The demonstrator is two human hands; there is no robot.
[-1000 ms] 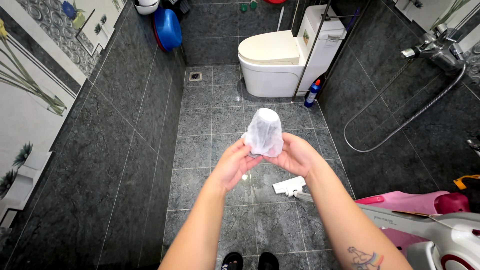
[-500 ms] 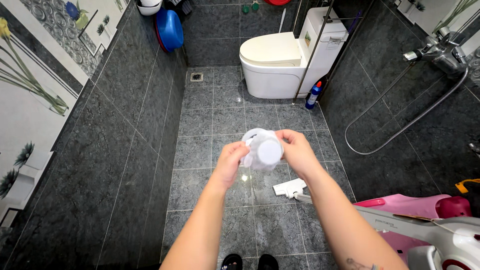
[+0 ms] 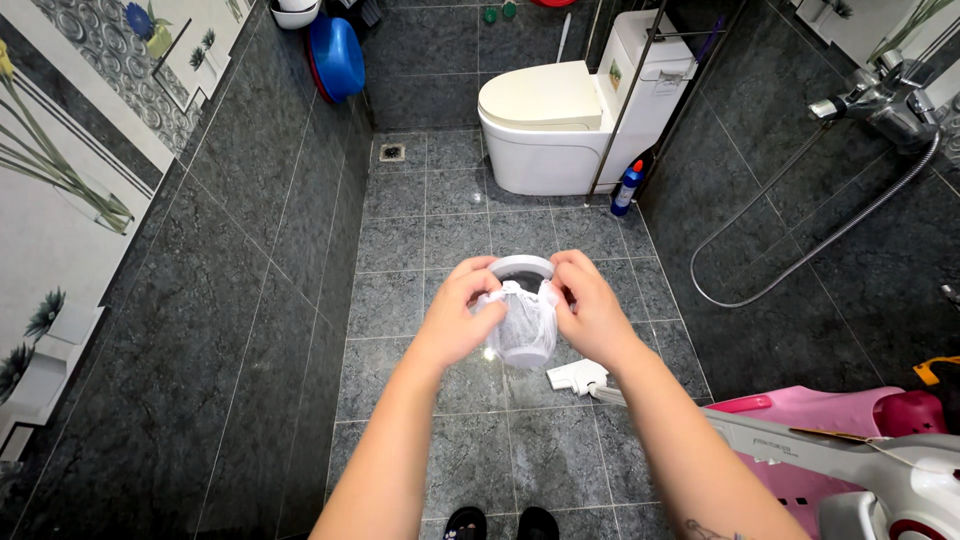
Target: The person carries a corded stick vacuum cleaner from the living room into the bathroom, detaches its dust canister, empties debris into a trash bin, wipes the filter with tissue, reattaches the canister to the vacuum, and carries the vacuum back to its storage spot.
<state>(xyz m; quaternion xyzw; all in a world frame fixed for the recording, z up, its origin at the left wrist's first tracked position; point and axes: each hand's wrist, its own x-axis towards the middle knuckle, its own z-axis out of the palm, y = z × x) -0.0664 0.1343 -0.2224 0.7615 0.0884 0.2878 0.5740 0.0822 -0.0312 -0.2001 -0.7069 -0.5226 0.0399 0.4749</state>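
Left hand (image 3: 462,312) and right hand (image 3: 590,308) both pinch the rim of a white mesh filter cup (image 3: 524,318), held mid-air over the tiled floor (image 3: 455,240). Risk, judged: fingertip-only grip; a slip drops it or spills trapped dust.

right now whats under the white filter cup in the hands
Under the filter cup, held by the left hand and right hand, is grey tiled floor and a white nozzle beside it. The cup hides the floor right beneath it.
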